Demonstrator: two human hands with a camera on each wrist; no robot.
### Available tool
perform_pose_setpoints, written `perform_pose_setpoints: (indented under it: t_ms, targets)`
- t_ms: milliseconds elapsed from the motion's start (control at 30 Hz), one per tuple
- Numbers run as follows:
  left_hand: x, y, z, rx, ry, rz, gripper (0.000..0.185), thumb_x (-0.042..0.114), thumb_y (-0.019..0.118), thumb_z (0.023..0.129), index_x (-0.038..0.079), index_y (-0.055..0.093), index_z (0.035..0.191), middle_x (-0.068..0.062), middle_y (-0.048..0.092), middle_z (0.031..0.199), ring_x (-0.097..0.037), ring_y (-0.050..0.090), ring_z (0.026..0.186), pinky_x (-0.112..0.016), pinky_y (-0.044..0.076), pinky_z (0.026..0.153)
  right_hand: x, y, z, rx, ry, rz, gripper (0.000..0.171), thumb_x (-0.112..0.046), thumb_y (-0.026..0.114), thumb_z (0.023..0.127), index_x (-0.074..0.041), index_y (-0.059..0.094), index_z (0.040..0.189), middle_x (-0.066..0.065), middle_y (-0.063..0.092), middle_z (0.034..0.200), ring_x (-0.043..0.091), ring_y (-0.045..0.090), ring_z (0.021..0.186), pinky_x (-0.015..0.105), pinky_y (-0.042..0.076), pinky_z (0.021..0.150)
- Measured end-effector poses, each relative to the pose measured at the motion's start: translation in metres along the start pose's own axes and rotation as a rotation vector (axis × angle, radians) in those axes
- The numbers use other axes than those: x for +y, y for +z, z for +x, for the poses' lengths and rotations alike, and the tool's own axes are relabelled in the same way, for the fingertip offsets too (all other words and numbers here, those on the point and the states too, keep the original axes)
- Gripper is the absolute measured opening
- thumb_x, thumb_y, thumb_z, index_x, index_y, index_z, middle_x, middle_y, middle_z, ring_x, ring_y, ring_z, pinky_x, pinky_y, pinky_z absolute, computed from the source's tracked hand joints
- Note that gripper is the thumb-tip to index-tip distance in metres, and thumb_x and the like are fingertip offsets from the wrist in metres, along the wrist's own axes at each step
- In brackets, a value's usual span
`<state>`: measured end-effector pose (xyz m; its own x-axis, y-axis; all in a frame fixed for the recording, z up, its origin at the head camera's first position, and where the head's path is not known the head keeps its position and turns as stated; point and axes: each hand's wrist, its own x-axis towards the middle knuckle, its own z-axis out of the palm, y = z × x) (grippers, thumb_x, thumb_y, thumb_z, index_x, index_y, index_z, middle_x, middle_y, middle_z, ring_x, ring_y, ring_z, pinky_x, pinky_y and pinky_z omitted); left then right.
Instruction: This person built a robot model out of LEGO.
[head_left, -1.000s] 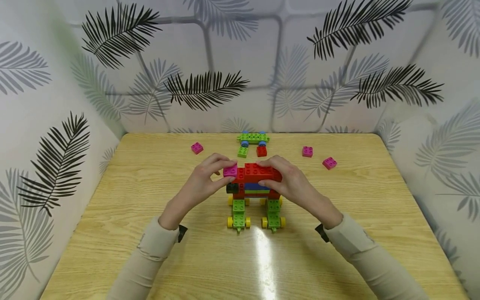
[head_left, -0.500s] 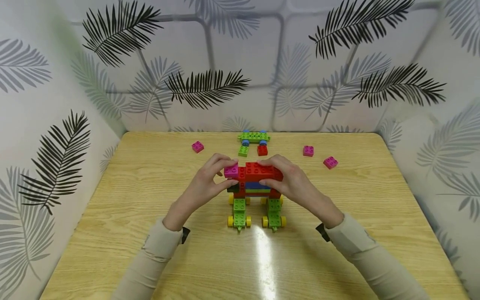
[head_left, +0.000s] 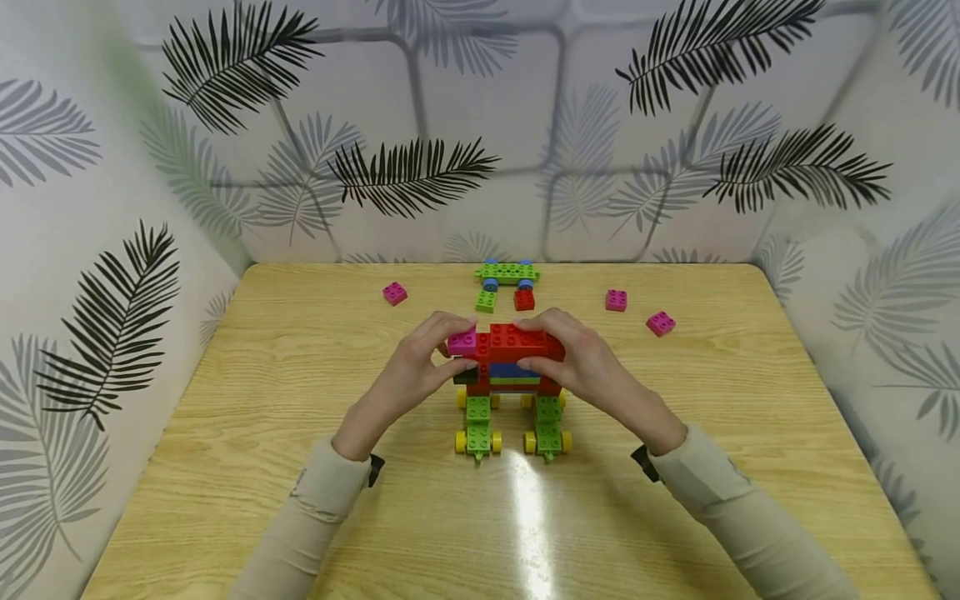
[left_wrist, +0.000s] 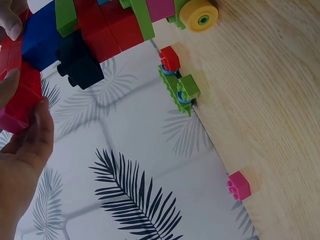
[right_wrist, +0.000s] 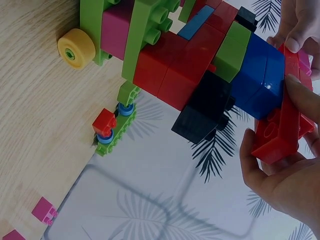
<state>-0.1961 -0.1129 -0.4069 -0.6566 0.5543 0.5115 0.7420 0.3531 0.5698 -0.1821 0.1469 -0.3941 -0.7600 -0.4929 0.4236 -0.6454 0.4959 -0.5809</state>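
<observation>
A tall toy brick model [head_left: 478, 408] stands mid-table on green wheeled bases with yellow wheels. Red, blue [right_wrist: 257, 75] and black bricks [right_wrist: 200, 107] make up its body. At its top left end, my left hand [head_left: 411, 362] pinches a pink brick [head_left: 462, 342], index finger over the studs and thumb on the near side. My right hand [head_left: 588, 360] grips the red bricks [head_left: 513, 340] at the top right, thumb in front and fingers over the top. The right wrist view shows both hands along this red top layer [right_wrist: 282, 135], with part of the far side hidden.
Behind the model lies a green wheeled base [head_left: 507, 273] with blue wheels, a green brick [head_left: 486, 301] and a red brick [head_left: 524, 300] in front of it. Loose pink bricks sit at back left [head_left: 395, 293] and back right [head_left: 617, 300]. A leaf-patterned wall [head_left: 487, 100] borders the table.
My left thumb has slid down from the pink brick's lower edge toward the black brick, and the left wrist has shifted slightly right. My right hand keeps its place.
</observation>
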Motion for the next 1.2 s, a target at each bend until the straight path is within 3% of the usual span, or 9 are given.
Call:
perform_pose_setpoints:
  t_ms: [167,467,867,1200]
  targets:
    - [0.0009,-0.0012,0.0011,-0.005,-0.001,-0.021,0.050,0.000,0.077,0.078,0.003,0.058,0.124,-0.011,0.060,0.115,-0.016,0.055,0.082,-0.028,0.052,0.066,0.0001,-0.0002,0.0000,-0.003,0.008,-0.004,0.045,-0.010,0.078,0.079,-0.008,0.061,0.120,0.007,0.062,0.112,0.020,0.060,0.099,0.037,0.053,0.083]
    - [0.0012,0.0000,0.0013,0.021,0.011,-0.034,0.050,-0.002,0.077,0.076,0.002,0.060,0.123,-0.012,0.061,0.114,-0.016,0.056,0.081,-0.029,0.052,0.065,0.0010,-0.0003,-0.0004,-0.007,0.015,0.004,0.044,-0.010,0.078,0.080,-0.009,0.061,0.121,0.006,0.062,0.111,0.019,0.059,0.098,0.037,0.053,0.082]
    - [-0.0014,0.0032,-0.0007,0.060,0.040,-0.063,0.051,-0.004,0.078,0.075,0.001,0.061,0.123,-0.012,0.061,0.111,-0.020,0.058,0.089,-0.031,0.053,0.068,0.0007,0.0005,-0.0007,-0.007,0.012,-0.003,0.045,-0.010,0.078,0.080,-0.009,0.061,0.121,0.007,0.062,0.111,0.020,0.059,0.098,0.038,0.053,0.083]
    - [-0.0032,0.0034,-0.0014,0.006,-0.006,-0.024,0.055,0.002,0.077,0.079,0.005,0.052,0.128,-0.011,0.057,0.117,-0.019,0.055,0.094,-0.037,0.053,0.071,-0.0012,-0.0010,0.0000,0.006,0.008,-0.041,0.045,-0.011,0.079,0.079,-0.009,0.062,0.120,0.006,0.063,0.108,0.019,0.061,0.095,0.037,0.054,0.080]
